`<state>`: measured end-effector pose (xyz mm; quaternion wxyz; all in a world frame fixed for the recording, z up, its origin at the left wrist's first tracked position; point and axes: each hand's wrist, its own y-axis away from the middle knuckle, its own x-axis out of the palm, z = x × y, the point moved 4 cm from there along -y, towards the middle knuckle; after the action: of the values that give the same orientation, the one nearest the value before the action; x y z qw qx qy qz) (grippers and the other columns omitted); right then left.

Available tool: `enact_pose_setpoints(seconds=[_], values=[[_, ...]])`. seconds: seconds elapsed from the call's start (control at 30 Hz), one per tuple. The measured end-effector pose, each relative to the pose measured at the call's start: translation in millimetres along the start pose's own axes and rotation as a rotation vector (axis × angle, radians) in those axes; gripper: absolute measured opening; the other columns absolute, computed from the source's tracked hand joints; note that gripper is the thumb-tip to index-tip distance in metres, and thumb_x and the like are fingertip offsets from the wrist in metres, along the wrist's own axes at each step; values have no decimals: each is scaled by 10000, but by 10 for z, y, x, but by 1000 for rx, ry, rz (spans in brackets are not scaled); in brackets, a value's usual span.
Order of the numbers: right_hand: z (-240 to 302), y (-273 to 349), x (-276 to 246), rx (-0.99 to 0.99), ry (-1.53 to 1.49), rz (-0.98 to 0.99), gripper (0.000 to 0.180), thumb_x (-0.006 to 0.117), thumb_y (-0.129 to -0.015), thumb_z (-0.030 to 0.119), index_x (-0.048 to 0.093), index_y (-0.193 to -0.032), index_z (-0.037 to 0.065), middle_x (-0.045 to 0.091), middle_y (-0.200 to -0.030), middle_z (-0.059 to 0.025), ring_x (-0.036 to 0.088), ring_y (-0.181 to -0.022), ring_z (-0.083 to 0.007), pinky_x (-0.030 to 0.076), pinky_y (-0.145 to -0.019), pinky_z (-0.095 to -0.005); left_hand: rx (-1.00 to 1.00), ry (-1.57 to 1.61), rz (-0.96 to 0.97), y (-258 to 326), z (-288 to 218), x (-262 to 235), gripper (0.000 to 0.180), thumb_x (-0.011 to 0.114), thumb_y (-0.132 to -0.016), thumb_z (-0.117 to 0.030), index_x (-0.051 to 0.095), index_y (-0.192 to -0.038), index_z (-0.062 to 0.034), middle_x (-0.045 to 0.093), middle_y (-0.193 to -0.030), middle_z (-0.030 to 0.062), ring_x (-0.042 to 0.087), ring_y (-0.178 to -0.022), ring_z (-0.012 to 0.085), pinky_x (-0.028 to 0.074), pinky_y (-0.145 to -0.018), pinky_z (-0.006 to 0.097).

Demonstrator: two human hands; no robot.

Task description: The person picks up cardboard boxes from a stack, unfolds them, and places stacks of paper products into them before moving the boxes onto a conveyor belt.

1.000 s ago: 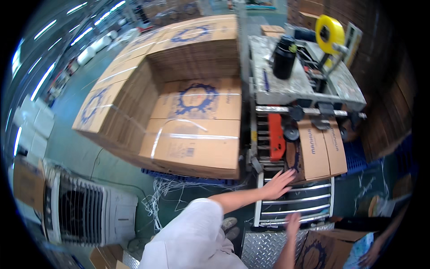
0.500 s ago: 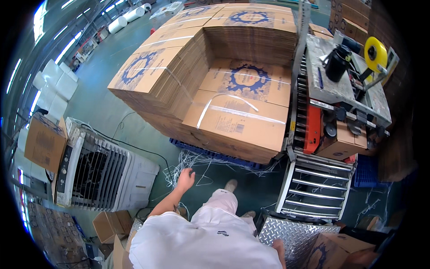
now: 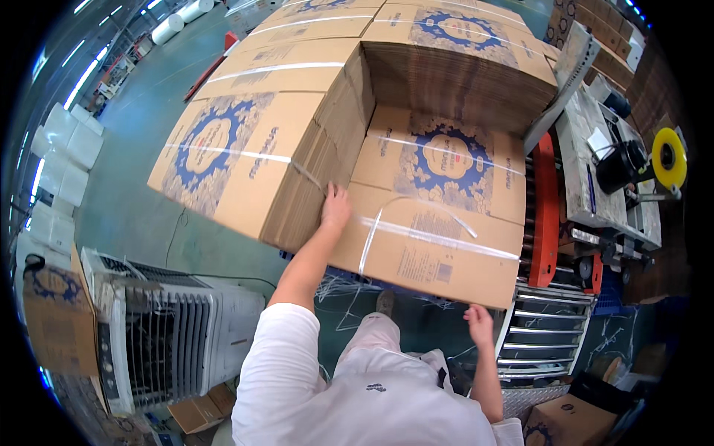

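My left hand (image 3: 336, 207) reaches to the inner face of the tall left stack of flattened cardboard boxes (image 3: 256, 134). Its fingers are curled at the lower end of a white packing strap (image 3: 306, 175) that runs down from the stack's top; the grip is partly hidden. My right hand (image 3: 480, 325) is beside the front right corner of the lower stack (image 3: 476, 275), fingers curled in, with nothing visible in them. A loose white strap (image 3: 372, 241) lies curled on the lower stack, across another strap.
An air cooler (image 3: 175, 327) stands at left beside an open carton (image 3: 56, 320). At right are a metal roller conveyor (image 3: 543, 331), an orange rail (image 3: 547, 215) and a workbench (image 3: 576, 149) with a yellow tape roll (image 3: 669, 160). Loose straps (image 3: 346, 288) litter the floor by the stack.
My left hand has moved up and forward from above the floor to the left stack's inner face. My right hand has risen to the lower stack's front right corner. I am closer to the boxes.
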<state>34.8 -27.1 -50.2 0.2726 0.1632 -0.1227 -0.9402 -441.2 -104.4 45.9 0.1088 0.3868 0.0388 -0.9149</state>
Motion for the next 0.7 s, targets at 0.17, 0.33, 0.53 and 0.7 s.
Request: enact_pose_setpoints(seconds=[0.17, 0.33, 0.53, 0.7], values=[[547, -145, 643, -74, 89, 101, 222, 518, -884, 118, 570, -1027, -44, 633, -815, -89, 614, -746, -133, 489, -690, -250, 4, -110, 525, -369, -205, 547, 270, 457, -861, -201, 644, -1039, -119, 634, -985, 34, 548, -910, 234, 333, -783, 431], [449, -383, 552, 18, 79, 7, 225, 503, -896, 137, 568, -1003, -50, 624, -773, -89, 616, -695, -139, 490, -651, -253, 92, 126, 453, -329, -191, 620, 220, 480, -845, -194, 682, -908, -137, 664, -930, 64, 612, -882, 219, 411, -723, 419], [1054, -502, 585, -450, 616, -218, 232, 550, -790, 77, 559, -1007, -4, 555, -985, -189, 539, -926, -360, 433, -823, -411, 128, 495, 559, -298, 57, 266, 190, 510, -793, -169, 686, -845, -118, 669, -882, 84, 651, -804, 233, 496, -666, 377], [1065, -736, 744, -593, 660, -68, 247, 586, -752, 100, 562, -975, -2, 529, -1036, -197, 502, -967, -352, 362, -874, -465, 160, 521, 494, -176, 265, 188, 175, 545, -737, -167, 654, -839, -77, 664, -797, 114, 651, -745, 271, 501, -657, 393]])
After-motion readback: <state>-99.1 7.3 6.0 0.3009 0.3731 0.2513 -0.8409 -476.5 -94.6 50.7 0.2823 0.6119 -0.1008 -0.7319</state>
